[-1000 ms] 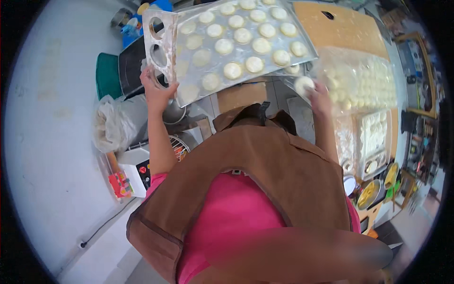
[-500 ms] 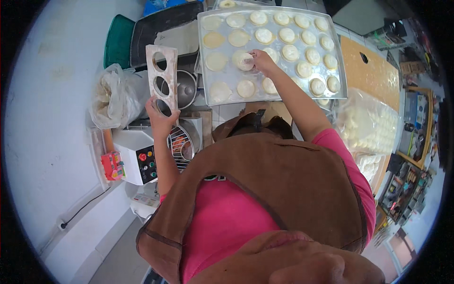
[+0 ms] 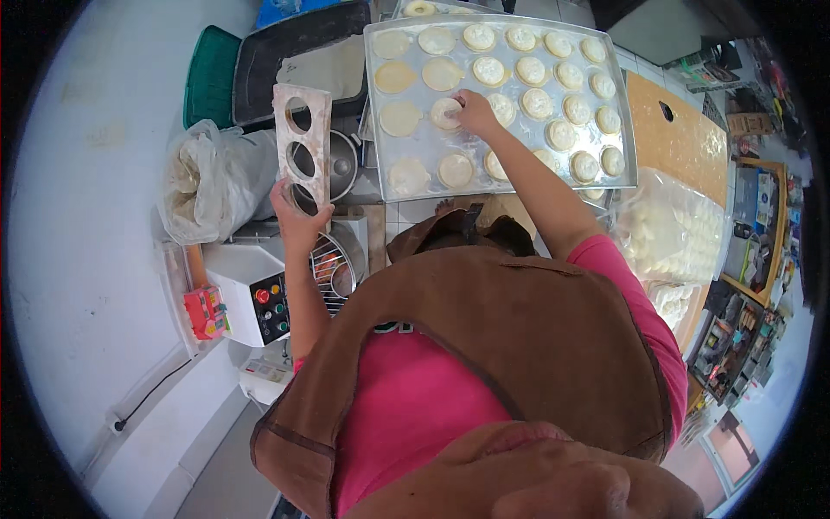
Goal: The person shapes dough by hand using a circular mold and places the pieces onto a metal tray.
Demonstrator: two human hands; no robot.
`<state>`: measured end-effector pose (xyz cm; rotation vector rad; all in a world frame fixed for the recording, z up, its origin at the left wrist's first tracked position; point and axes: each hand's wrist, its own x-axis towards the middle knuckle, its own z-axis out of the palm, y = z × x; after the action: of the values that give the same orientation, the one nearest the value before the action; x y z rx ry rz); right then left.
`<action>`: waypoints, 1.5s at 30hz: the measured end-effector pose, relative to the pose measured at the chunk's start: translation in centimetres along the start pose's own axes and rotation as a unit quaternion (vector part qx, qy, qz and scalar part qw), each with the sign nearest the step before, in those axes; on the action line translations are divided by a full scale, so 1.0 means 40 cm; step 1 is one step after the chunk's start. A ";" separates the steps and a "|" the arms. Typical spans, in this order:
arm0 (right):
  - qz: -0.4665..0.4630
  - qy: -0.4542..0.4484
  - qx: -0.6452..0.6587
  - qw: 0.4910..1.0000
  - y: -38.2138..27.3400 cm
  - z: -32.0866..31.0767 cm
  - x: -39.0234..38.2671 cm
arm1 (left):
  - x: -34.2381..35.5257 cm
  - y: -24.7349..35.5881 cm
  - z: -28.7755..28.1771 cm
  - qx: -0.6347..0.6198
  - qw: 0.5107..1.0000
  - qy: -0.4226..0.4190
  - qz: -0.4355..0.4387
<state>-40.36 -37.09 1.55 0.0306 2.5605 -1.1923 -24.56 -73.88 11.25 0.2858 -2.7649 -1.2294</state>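
My left hand (image 3: 301, 216) grips the lower end of a flour-dusted board with three round holes (image 3: 315, 143), which it holds upright to the left of the tray. A large metal baking tray (image 3: 484, 183) lies in front of me with rows of pale round dough pieces on it. Over the tray, my right hand (image 3: 474, 112) has its fingers closed at the right edge of one dough round (image 3: 445, 113). Just left of that round is a flat greased circle (image 3: 399, 118), one of several on the tray's left side. A dough round (image 3: 455, 170) sits nearer to me.
Behind the board stands a black bin (image 3: 259, 73) beside a green lid (image 3: 212, 78). A clear plastic bag (image 3: 194, 186) and a white machine with buttons (image 3: 251, 290) are at the left. To the right, a plastic-covered batch of dough (image 3: 670, 225) lies beside a wooden board (image 3: 679, 130).
The dough round at my right hand has shifted slightly left and now covers the greased circle that showed beside it. My left hand keeps hold of the board. The view has shifted slightly.
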 end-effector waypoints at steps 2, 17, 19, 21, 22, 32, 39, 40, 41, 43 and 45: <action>-0.032 0.036 -0.072 0.996 0.013 0.011 -0.012 | 0.005 0.014 0.000 0.000 1.000 -0.004 -0.011; -0.246 0.051 -0.232 0.940 0.008 -0.002 -0.163 | 0.057 0.056 0.060 -0.049 0.993 -0.077 0.070; -0.202 0.094 -0.239 0.945 -0.035 -0.059 -0.234 | 0.054 0.099 0.077 -0.083 0.986 -0.106 0.099; -0.245 0.198 -0.195 0.929 0.005 -0.112 -0.299 | 0.067 0.151 0.124 -0.030 0.985 -0.124 0.113; -0.227 0.216 -0.198 0.929 0.036 -0.150 -0.343 | 0.081 0.161 0.155 -0.075 0.976 -0.157 0.128; 0.189 0.597 -0.071 0.777 0.548 -0.359 -1.149 | -0.150 0.630 0.554 -0.021 0.833 -0.367 0.413; 0.344 0.647 -0.121 0.670 0.948 -0.420 -1.632 | -0.535 0.860 0.817 0.024 0.680 -0.514 0.523; 0.372 0.605 -0.112 0.695 0.982 -0.451 -1.646 | -0.580 0.859 0.852 0.042 0.667 -0.516 0.536; 0.371 0.605 -0.106 0.696 1.003 -0.478 -1.655 | -0.626 0.864 0.884 0.060 0.653 -0.519 0.548; 0.407 0.508 -0.144 0.746 1.050 -0.534 -1.660 | -0.709 0.874 0.934 0.064 0.636 -0.539 0.548; 0.400 0.483 -0.174 0.760 1.105 -0.583 -1.685 | -0.792 0.885 0.988 0.153 0.574 -0.532 0.603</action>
<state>23.93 16.82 2.41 1.8713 2.8562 -0.3222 -4.88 -15.30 10.63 -2.5862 -2.4615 -0.4129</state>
